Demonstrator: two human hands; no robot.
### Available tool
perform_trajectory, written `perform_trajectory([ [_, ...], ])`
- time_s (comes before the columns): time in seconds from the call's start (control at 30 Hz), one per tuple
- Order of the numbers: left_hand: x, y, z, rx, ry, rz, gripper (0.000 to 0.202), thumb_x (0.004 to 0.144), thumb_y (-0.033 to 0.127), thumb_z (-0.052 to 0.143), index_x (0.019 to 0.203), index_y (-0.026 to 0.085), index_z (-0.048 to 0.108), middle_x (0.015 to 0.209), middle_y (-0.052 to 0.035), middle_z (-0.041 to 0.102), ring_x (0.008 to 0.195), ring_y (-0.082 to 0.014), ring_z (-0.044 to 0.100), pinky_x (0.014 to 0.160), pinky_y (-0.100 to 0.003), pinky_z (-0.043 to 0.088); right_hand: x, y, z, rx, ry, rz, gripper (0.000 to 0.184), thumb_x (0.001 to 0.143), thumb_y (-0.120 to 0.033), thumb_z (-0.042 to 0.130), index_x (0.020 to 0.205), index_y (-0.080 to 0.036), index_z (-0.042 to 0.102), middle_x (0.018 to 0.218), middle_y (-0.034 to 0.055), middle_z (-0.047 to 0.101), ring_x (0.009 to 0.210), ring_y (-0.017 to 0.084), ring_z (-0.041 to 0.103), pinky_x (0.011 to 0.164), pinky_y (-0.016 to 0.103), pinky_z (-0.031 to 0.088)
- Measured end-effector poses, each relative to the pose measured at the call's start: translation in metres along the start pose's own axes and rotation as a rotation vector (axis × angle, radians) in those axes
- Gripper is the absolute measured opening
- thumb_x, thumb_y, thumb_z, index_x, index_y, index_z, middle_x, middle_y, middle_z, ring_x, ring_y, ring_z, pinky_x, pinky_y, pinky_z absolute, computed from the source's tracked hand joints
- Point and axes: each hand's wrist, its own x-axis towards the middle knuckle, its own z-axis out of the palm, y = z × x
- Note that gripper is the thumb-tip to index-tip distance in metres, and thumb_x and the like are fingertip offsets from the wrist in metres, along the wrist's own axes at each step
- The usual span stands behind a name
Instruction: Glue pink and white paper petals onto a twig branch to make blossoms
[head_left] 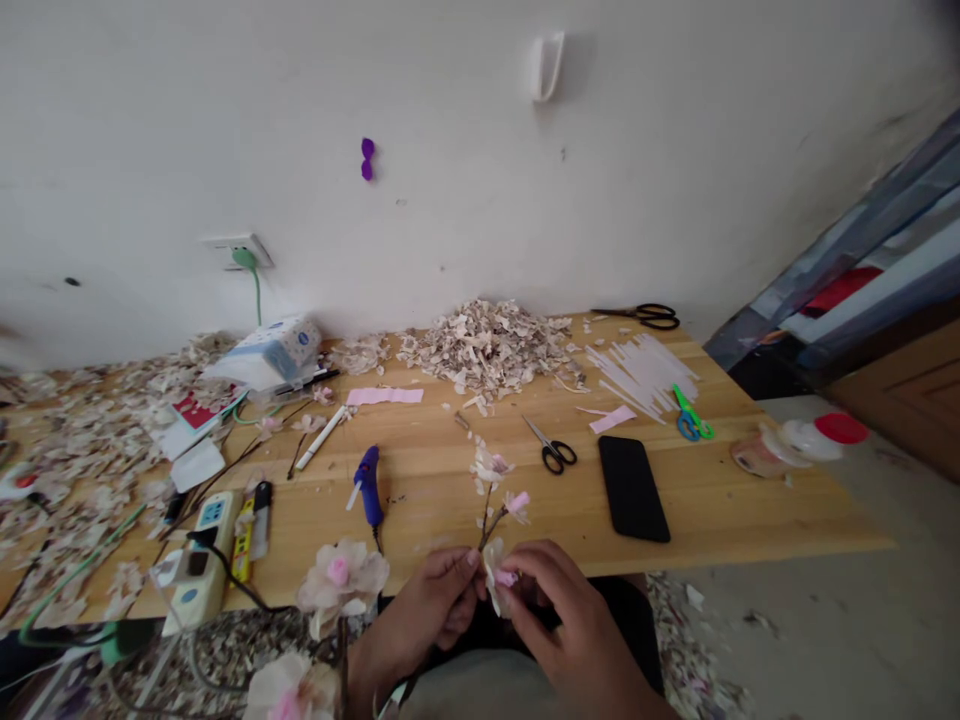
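Note:
Both hands meet at the near edge of the wooden table (720, 510). My left hand (427, 605) pinches the base of a thin dark twig (489, 515) that carries small pale and pink paper blossoms (491, 465). My right hand (566, 615) pinches a cream petal flower with a pink centre (499, 582) against that twig. Larger finished paper flowers (341, 580) on stems stand just left of my left wrist.
A blue glue gun (368, 485), black scissors (553, 450), a black phone (632, 487), green scissors (691, 415), white strips (641, 368) and a heap of husk scraps (487, 345) lie on the table. A power strip (206, 550) and cables sit left. More black scissors (645, 316) lie at the back.

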Motion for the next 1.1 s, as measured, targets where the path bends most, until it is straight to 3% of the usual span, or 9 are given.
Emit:
perform_trajectory([
  [0.33, -0.001, -0.003, 0.000, -0.118, -0.070, -0.038, 0.049, 0.078, 0.067, 0.066, 0.075, 0.021, 0.050, 0.048, 0.0118, 0.031, 0.043, -0.0052, 0.016, 0.039, -0.021, 0.008, 0.004, -0.007, -0.006, 0.010, -0.016, -0.010, 0.014, 0.093, -0.014, 0.057, 0.102, -0.024, 0.061, 0.095, 0.0020, 0.065, 0.084, 0.013, 0.065, 0.074, 0.022, 0.056],
  [0.57, -0.009, -0.002, -0.009, -0.273, -0.133, -0.086, 0.052, 0.071, 0.062, 0.076, 0.072, 0.023, 0.042, 0.044, 0.0139, 0.023, 0.042, -0.0040, 0.009, 0.038, -0.018, 0.003, -0.002, -0.017, -0.020, 0.071, 0.064, -0.025, 0.017, 0.096, -0.015, 0.051, 0.107, -0.025, 0.058, 0.092, 0.0010, 0.062, 0.079, 0.011, 0.060, 0.070, 0.019, 0.051],
  [0.73, -0.014, 0.000, -0.014, -0.349, -0.173, -0.106, 0.053, 0.069, 0.057, 0.079, 0.066, 0.022, 0.041, 0.042, 0.0133, 0.022, 0.041, -0.0038, 0.008, 0.035, -0.015, 0.002, -0.008, -0.008, -0.012, 0.130, 0.044, 0.078, 0.016, 0.100, -0.017, 0.047, 0.102, -0.026, 0.060, 0.092, -0.0003, 0.064, 0.084, 0.011, 0.063, 0.077, 0.018, 0.051],
  [1.1, -0.015, 0.003, -0.021, -0.438, -0.145, -0.152, 0.069, 0.060, 0.055, 0.086, 0.051, 0.019, 0.028, 0.044, 0.0122, 0.019, 0.040, -0.0011, 0.006, 0.032, -0.011, 0.005, -0.004, -0.011, 0.001, 0.103, -0.057, 0.020, 0.016, 0.099, -0.016, 0.047, 0.102, -0.025, 0.059, 0.090, 0.0000, 0.066, 0.082, 0.011, 0.064, 0.075, 0.021, 0.051],
])
